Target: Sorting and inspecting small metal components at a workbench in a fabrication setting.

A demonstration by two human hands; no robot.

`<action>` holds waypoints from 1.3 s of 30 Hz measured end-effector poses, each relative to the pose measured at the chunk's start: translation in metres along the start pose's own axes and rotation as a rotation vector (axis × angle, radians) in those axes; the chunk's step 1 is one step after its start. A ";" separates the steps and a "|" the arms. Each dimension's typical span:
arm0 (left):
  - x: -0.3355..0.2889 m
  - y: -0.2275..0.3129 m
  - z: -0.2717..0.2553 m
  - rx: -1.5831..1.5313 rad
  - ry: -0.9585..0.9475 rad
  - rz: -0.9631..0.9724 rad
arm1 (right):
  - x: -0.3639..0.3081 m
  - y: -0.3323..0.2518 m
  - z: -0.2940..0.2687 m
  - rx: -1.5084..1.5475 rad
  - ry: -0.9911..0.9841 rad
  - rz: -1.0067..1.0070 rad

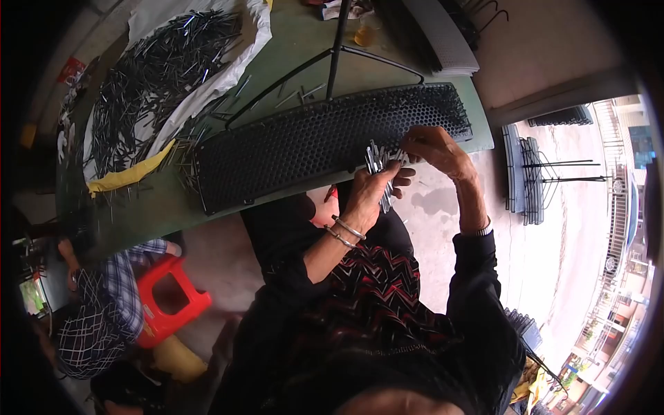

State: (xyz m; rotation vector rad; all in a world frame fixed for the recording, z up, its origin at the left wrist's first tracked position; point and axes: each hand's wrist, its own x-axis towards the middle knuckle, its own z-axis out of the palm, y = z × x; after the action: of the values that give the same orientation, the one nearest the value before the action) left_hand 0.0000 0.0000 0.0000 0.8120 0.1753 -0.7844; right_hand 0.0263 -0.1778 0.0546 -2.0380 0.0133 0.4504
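Note:
My left hand is closed around a bundle of thin silvery metal rods, whose ends stick out above and below the fingers. Just to its right, my right hand has its fingers pinched together over the near right part of a black perforated panel. Whatever sits between those fingertips is too small to make out. The long panel lies across the table's near edge, full of small holes in a honeycomb pattern. Along its far right side, many short dark pieces stand up from the holes.
A white-lined heap of dark rods covers the far left of the green table, with loose rods beside it. A black metal stand rises behind the panel. Grey sheets are stacked far right. Left, a person sits near a red stool.

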 end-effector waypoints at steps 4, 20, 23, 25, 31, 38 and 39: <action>0.000 0.003 -0.002 0.020 0.054 -0.008 | 0.000 -0.004 0.008 0.102 0.037 0.026; -0.006 0.015 0.004 -0.065 0.084 0.007 | 0.002 -0.003 0.022 0.116 0.124 -0.023; -0.008 0.015 0.005 -0.065 0.089 0.043 | 0.004 -0.001 0.020 0.122 0.100 -0.046; -0.006 0.014 0.002 -0.058 0.086 0.021 | 0.004 -0.003 0.019 0.115 0.094 -0.046; -0.002 0.010 -0.005 -0.138 0.063 0.026 | 0.006 -0.009 0.015 0.163 0.182 -0.133; 0.008 -0.005 -0.012 -0.233 0.018 -0.065 | 0.041 -0.005 0.027 0.120 0.676 -0.271; 0.010 -0.007 -0.012 -0.234 0.019 -0.065 | 0.047 -0.002 0.030 0.051 0.761 -0.272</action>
State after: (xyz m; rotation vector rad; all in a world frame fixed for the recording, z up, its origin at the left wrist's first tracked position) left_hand 0.0038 0.0001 -0.0171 0.5951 0.3057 -0.8002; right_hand 0.0615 -0.1430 0.0289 -2.0091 0.2031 -0.5007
